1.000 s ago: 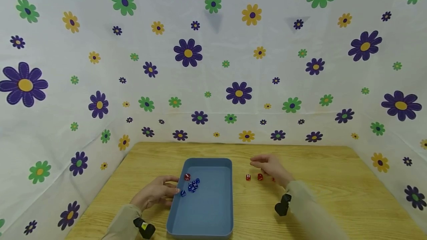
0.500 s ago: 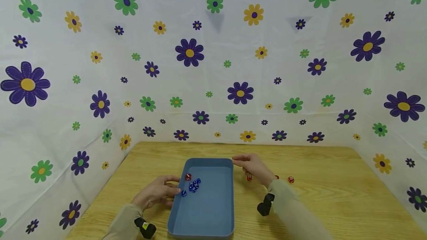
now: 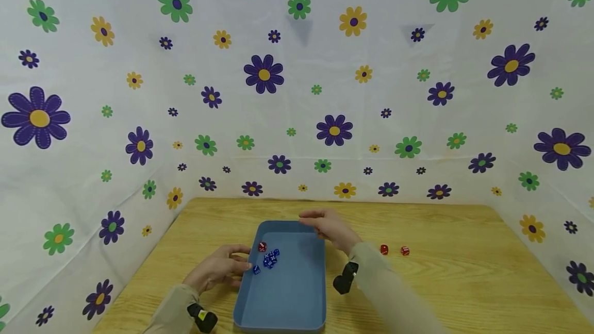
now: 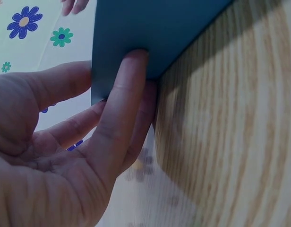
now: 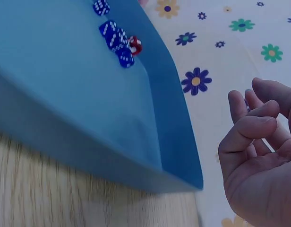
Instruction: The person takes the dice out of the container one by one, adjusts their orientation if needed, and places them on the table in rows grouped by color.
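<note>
A blue-grey shallow tray (image 3: 292, 293) lies on the wooden table; inside at its left are several blue dice (image 3: 270, 257) and one red die (image 3: 262, 247). Beside its left wall is my left hand (image 3: 218, 267), fingertips touching the outer side and rim; the left wrist view shows the fingers (image 4: 129, 85) lying against the outside wall. My right hand (image 3: 331, 228), fingers bent and gathered, reaches over the tray's far right corner. In the right wrist view its fingertips (image 5: 266, 120) are close together; I cannot tell whether a die is between them.
Two red dice (image 3: 394, 250) sit on the table right of the tray, beyond the right sleeve (image 3: 385, 282). A white cloth (image 3: 297, 117) with printed flowers surrounds the table at the back and sides. Black wrist cameras (image 3: 345, 277) hang under both forearms.
My right hand has moved left, from above the red dice to the tray's far right corner. One red die seen beside the tray is now hidden from view. The left hand stays put.
</note>
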Available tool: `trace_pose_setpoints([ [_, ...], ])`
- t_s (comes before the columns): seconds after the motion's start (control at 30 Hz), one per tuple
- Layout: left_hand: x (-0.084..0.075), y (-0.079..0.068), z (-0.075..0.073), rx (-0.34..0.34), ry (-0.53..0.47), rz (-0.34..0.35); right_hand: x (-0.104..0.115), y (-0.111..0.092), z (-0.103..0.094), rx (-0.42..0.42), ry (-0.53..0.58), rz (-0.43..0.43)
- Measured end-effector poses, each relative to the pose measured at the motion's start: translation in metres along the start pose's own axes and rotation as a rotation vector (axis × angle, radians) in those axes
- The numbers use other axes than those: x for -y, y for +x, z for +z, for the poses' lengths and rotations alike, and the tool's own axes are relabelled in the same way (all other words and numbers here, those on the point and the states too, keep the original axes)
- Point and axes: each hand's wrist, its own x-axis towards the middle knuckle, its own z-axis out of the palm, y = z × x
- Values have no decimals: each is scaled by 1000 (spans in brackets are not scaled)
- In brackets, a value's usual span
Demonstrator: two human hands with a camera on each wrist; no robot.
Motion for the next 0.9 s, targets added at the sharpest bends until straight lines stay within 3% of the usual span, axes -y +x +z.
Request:
trace_pose_setpoints([
  [0.37, 2, 1, 1, -17, -2, -14, -5, 14, 53, 44, 31, 44],
  [0.7, 1, -1, 0, -10, -4, -6, -15, 23, 78, 40, 13, 57],
  [0.9, 0, -2, -1, 10, -13, 4, -18, 26, 94, -21, -5, 62],
])
